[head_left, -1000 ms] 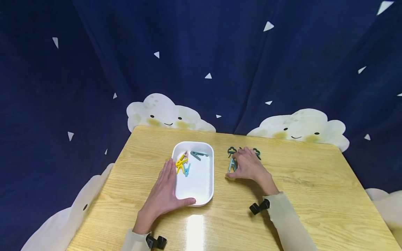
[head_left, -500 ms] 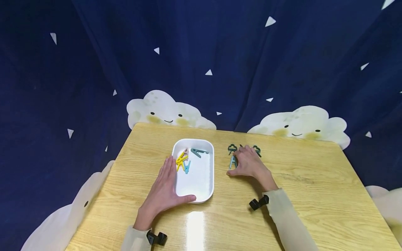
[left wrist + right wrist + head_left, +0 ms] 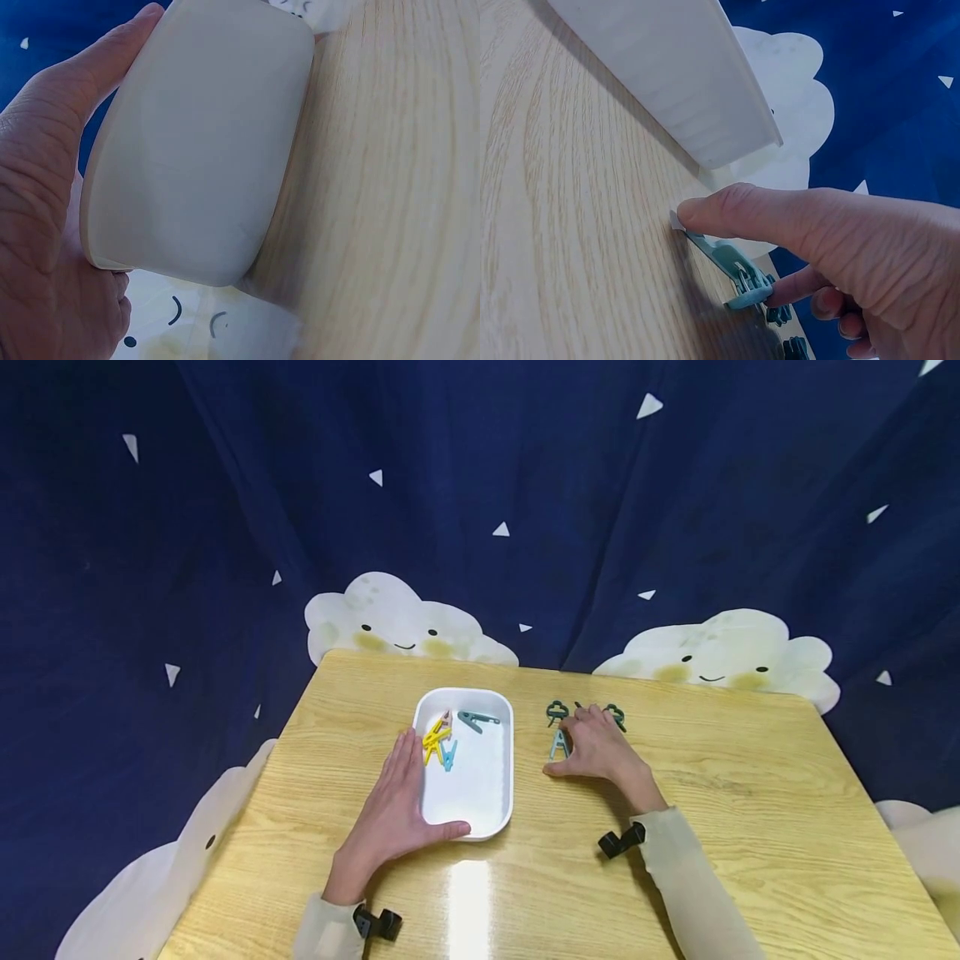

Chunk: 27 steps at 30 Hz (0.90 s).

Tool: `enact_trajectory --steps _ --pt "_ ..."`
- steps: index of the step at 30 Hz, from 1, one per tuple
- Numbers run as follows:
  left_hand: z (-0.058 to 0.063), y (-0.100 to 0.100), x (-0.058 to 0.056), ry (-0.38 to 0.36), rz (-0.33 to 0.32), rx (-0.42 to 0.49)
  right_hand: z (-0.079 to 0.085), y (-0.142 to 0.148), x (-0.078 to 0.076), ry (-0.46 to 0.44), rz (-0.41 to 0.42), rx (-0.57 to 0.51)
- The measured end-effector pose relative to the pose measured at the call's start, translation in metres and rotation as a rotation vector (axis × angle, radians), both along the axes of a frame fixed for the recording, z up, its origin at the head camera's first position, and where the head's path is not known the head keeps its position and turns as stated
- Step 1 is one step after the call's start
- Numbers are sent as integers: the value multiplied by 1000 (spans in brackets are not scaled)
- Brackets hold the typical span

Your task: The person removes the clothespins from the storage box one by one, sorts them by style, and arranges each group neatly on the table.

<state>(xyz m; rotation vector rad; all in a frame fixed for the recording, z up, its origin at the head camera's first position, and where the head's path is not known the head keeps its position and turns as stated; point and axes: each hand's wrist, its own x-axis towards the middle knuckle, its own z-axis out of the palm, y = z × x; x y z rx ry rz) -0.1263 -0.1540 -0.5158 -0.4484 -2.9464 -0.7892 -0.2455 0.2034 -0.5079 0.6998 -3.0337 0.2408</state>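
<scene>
My left hand (image 3: 393, 810) rests against the left side of a white plastic tray (image 3: 468, 835), fingers straight along its wall and thumb on the near rim. Inside lie yellow clothespins (image 3: 433, 742), a pink one (image 3: 446, 720), a light blue one (image 3: 448, 756) and a dark green one (image 3: 478, 719). Right of the tray, my right hand (image 3: 603, 752) pinches a pale teal clothespin (image 3: 559, 745) endwise between thumb and forefinger, low at the tabletop. In the right wrist view the thumb lies on one end of this clothespin (image 3: 731, 259), the forefinger at the other.
Dark green clips (image 3: 557, 712) lie just beyond my right hand, another (image 3: 615, 716) to their right; one between them is mostly hidden by the fingers. Everything is on a wooden table (image 3: 750, 793), with a dark blue curtain (image 3: 450, 443) hanging behind its far edge.
The head view has tilted slightly, so the scene sits a little higher in it. Both hands keep nearly the same places at the tray and the teal clothespin.
</scene>
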Motion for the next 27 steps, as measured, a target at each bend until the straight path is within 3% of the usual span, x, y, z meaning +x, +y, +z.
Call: enact_trajectory --steps 15,27 --pt "0 -1 1 3 -2 3 4 -4 2 -33 -11 2" --pt "1 -1 0 -2 -1 -11 30 -22 10 85 85 -101"
